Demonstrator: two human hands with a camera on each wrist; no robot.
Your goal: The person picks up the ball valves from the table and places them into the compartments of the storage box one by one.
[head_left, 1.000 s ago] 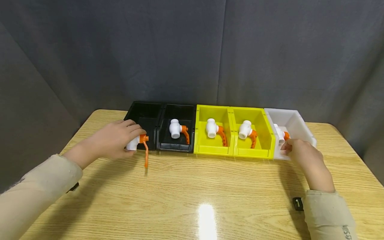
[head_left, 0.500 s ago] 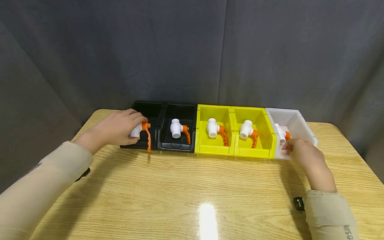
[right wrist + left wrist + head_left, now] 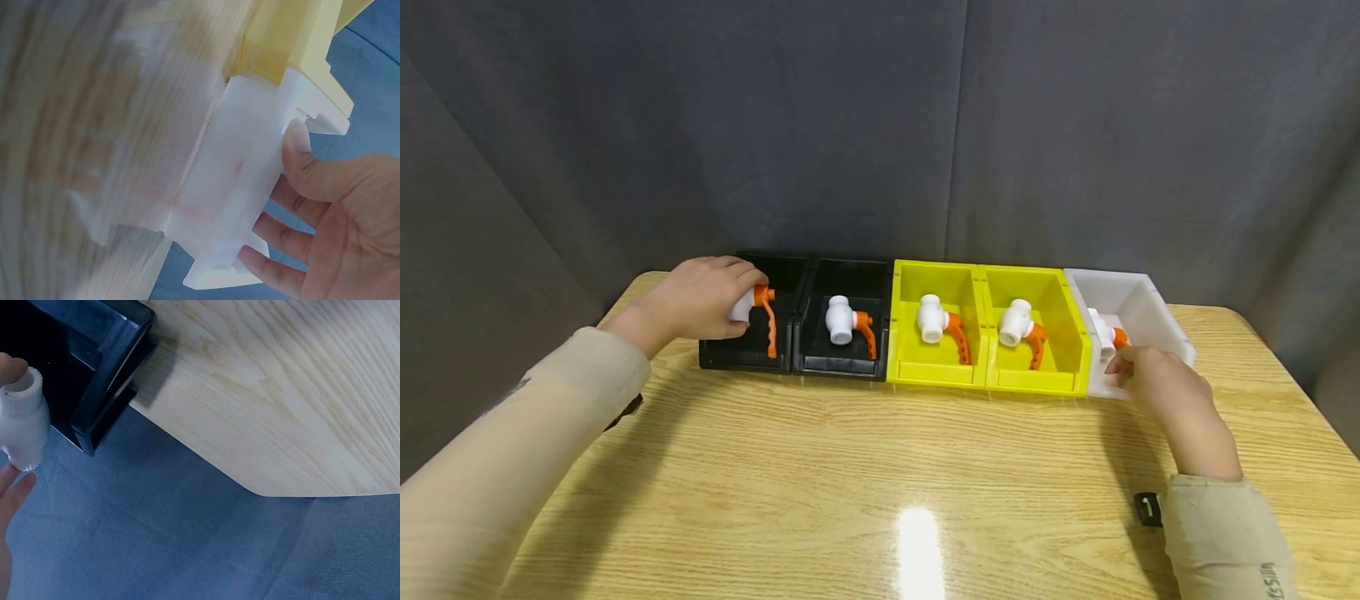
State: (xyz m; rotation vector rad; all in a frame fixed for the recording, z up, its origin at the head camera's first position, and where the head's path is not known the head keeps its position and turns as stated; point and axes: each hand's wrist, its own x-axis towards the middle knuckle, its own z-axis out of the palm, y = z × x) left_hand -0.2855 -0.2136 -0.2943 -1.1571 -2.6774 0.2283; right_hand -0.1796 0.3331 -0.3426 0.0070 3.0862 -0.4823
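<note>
My left hand point(image 3: 703, 296) grips a white ball valve point(image 3: 742, 306) by its body, above the leftmost black bin point(image 3: 741, 357). Its orange lever hangs down in front of the fingers. In the left wrist view the valve body point(image 3: 24, 422) sits between the thumb and fingers, one open end showing. On the far right, my right hand point(image 3: 1165, 387) rests at the front of the white bin point(image 3: 1159, 321). The right wrist view has its thumb point(image 3: 300, 137) on the rim, with the other fingers relaxed and spread along it. Another ball valve point(image 3: 1102, 332) lies inside that bin, partly hidden.
Between the hands, the second black bin point(image 3: 842, 367) and two yellow bins point(image 3: 936, 375) point(image 3: 1033, 383) each hold one similar valve. The bins stand side by side on a wooden table point(image 3: 850, 483), with a grey curtain point(image 3: 850, 125) behind.
My left hand has moved forward and slightly right with the ball valve, from the front of the leftmost black bin to over it. The right hand has stayed at the white bin.
</note>
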